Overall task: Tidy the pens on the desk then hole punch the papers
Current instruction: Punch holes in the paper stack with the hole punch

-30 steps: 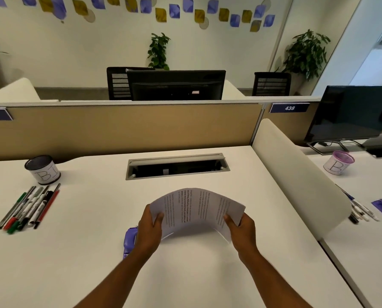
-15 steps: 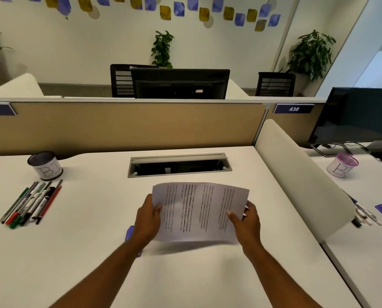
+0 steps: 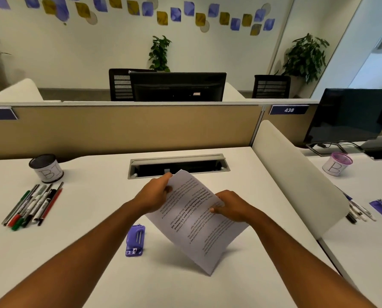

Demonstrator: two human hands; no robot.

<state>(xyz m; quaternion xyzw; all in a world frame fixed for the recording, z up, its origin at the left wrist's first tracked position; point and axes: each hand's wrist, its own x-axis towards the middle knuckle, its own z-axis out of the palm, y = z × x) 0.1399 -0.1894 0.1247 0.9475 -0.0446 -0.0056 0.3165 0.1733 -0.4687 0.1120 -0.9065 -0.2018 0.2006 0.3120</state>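
Papers (image 3: 194, 221), printed and turned at a slant, are held in the air over the middle of the desk (image 3: 78, 258), one corner pointing down toward the near edge. The left hand (image 3: 154, 194) pinches the far upper corner with curled fingers, and the right hand (image 3: 231, 206) grips the right edge, thumb lying on the printed face. A purple hole punch (image 3: 135, 240) lies flat on the desk just left of the sheets' lower part, apart from them. Pens (image 3: 33, 204) lie loose in a bundle near the left edge, with a labelled pen cup (image 3: 46, 168) standing upright just behind them. A cable slot (image 3: 177, 165) is set into the desk near its far edge, beyond the hands.
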